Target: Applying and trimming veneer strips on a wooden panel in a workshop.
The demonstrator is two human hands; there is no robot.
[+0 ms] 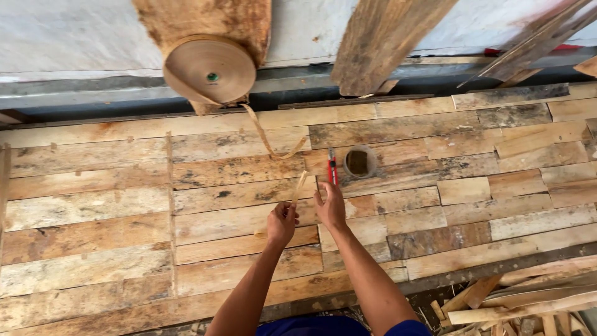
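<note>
A big roll of tan paper tape [210, 68] leans at the back of the plank table, its loose strip [268, 144] curling down over the boards. My left hand [282, 222] pinches a short piece of the tan tape [299, 186] that sticks up toward the right. My right hand [330, 206] reaches forward, fingers touching the red-handled cutter [332, 167] that lies on the planks. Just right of the cutter sits a small round cup [359, 162].
The work surface is a table of patched wooden planks [124, 205]. Rough boards [380, 43] lean against the back wall. Loose wood offcuts [516, 302] pile up below the table's front right edge.
</note>
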